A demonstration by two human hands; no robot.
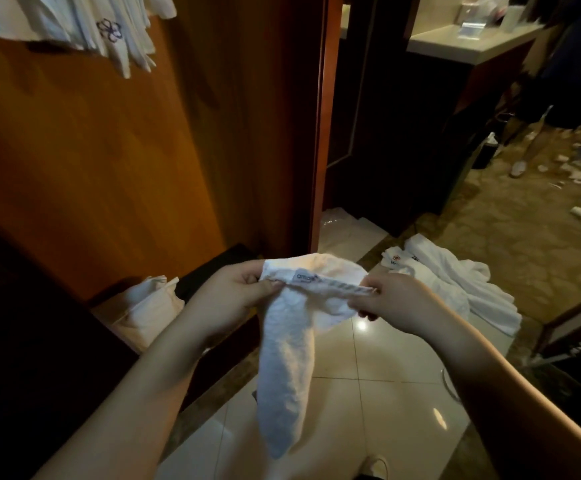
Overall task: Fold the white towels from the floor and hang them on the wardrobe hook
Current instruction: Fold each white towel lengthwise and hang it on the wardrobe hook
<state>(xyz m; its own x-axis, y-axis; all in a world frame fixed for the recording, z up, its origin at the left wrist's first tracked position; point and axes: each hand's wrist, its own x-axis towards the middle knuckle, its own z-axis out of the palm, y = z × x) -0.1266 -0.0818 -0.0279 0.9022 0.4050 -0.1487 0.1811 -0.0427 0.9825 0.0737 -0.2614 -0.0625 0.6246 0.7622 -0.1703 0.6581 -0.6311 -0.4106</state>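
Above glossy cream floor tiles [368,396], left hand [228,299] and right hand [394,303] pinch the hemmed edge of a limp white terry towel [289,341] stretched between them.

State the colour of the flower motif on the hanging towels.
Dark purple-blue flower motif, head view.

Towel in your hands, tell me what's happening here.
A person stands by the wardrobe, pinching the hemmed edge of a white towel between the left hand and right hand; it hangs unfolded. More towels lie in a pile on the floor. Others already hang against the wardrobe panel.
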